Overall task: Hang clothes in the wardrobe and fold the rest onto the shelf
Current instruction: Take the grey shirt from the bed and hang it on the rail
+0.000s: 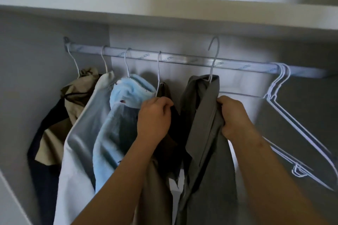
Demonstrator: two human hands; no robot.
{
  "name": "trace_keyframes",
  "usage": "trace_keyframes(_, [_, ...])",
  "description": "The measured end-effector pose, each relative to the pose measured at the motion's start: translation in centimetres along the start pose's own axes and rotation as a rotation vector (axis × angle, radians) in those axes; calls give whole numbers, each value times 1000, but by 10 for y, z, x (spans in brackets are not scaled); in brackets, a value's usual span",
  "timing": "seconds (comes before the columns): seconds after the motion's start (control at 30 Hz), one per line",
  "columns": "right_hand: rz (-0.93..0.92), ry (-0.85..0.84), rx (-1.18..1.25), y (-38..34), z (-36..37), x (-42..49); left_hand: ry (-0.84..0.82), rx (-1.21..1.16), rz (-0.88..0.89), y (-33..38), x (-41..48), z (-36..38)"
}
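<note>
The grey shirt (204,115) hangs on a wire hanger (213,56) just right of centre, between the two hands. The right hand (232,117), at 4 o'clock from centre, is clenched around the shirt's right edge below the collar, fingers curled into the cloth. The hanger's hook rises at 12 o'clock from that hand and stands above the rod (182,59), its wire crossing in front of the rod; the hook does not sit on it. The left hand (155,117), at 9 o'clock from the shirt, grasps the top of a dark garment (175,133) whose hanger hooks over the rod, and this garment touches the shirt's left side. Farther toward 9 o'clock hang a blue garment (128,95), a white one (87,124) and a tan one (80,86), each on its own hanger. At 3 o'clock from the right hand, a bunch of empty hangers (292,124) hangs tilted from the rod's right end. The shelf (164,9) runs across at 12 o'clock, above the rod.
</note>
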State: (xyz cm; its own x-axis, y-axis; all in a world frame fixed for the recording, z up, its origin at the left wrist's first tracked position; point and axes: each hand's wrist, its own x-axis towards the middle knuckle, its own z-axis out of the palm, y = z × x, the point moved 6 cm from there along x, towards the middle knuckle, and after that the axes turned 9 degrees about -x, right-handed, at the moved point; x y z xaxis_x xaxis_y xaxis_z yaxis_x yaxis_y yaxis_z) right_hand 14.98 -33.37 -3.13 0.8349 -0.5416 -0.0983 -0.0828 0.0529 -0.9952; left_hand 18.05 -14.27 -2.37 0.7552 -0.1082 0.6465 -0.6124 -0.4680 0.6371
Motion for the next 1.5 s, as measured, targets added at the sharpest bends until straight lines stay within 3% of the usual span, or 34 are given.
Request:
trace_keyframes(0.13, [-49,-42,-56,-13,36,25,-51,-30,-25,-18,15,4])
trace_keyframes(0.27, [-19,-118,-199,9,71,38,-136,170,-112,-46,9,15])
trace_keyframes(0.37, [-43,-61,-288,28,80,41,-217,206,-135,-64,1,21])
trace_keyframes(0.57, [-200,138,-431,47,88,20,-197,-33,-159,-83,-5,11])
trace_keyframes(0.9, [-306,156,-498,99,87,-39,-137,-202,-218,-80,-47,-11])
trace_keyframes(1.17, [-41,43,-404,159,51,-128,-229,-295,-380,-59,-144,-29])
trace_keyframes(1.5, [343,104,-218,276,-35,-308,-691,-372,-858,-23,-349,-25])
